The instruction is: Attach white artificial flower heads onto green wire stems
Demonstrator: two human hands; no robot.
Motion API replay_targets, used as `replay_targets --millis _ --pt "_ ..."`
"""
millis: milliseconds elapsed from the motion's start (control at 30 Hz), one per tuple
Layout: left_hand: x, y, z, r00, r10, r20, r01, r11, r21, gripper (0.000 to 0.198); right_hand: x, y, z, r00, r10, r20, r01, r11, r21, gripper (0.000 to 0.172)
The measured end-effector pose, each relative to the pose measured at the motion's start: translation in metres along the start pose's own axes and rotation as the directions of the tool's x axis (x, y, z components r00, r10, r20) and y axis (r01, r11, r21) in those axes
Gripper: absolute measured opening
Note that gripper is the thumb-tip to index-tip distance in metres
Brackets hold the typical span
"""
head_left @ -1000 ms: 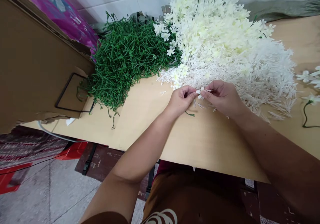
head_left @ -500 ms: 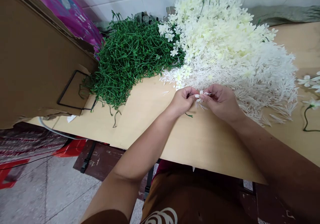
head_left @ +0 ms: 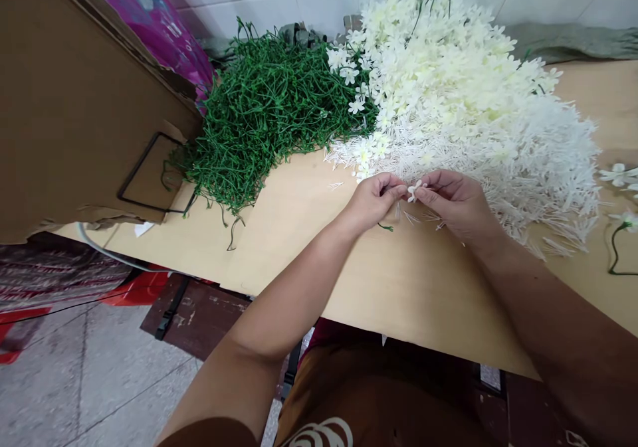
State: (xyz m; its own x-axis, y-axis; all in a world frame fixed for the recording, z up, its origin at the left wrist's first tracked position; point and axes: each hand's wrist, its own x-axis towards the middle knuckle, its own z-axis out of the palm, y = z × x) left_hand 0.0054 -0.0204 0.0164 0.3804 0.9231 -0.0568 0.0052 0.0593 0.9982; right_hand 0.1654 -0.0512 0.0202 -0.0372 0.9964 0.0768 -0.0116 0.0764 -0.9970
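Observation:
A small white artificial flower point(head_left: 415, 190) is pinched between the thumb and fingers of my right hand point(head_left: 457, 208), its petals facing my left hand. My left hand point(head_left: 375, 200) is closed in a pinch close beside the flower. A green plastic stem point(head_left: 385, 227) sticks out below the left hand and appears held in it; its upper part is hidden by the fingers. Just behind both hands spreads a heap of thin white stamen-like sticks point(head_left: 413, 158), and a few loose ones lie on the table under the fingers.
Pale yellow-white flowers point(head_left: 438, 62) are piled at the back against the tiled wall. Left of them lies a tangle of green stems point(head_left: 279, 95). A cardboard box point(head_left: 90, 115) stands at the left on the wooden table point(head_left: 299, 214). A finished-looking stemmed flower point(head_left: 618, 234) lies far right.
The view has shifted slightly, so things appear a little further right. The flower in my right hand has turned somewhat, and the left fingertips sit slightly further from it.

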Motion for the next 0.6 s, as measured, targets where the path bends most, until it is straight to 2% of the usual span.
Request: replay_targets --millis 200,600 --pt "0.0004 0.0004 0.002 0.999 -0.035 -0.038 0.035 0.999 0.0 0.008 0.0015 -0.0001 -0.0015 0.999 0.04 -0.019 -0.039 0.999 0.033 0.035" --pt "-0.0027 0.0072 0.0012 0.999 -0.044 0.009 0.041 0.977 0.208 0.017 0.0046 -0.0005 -0.0079 0.997 0.045 0.062 -0.041 0.997 -0.062 0.047"
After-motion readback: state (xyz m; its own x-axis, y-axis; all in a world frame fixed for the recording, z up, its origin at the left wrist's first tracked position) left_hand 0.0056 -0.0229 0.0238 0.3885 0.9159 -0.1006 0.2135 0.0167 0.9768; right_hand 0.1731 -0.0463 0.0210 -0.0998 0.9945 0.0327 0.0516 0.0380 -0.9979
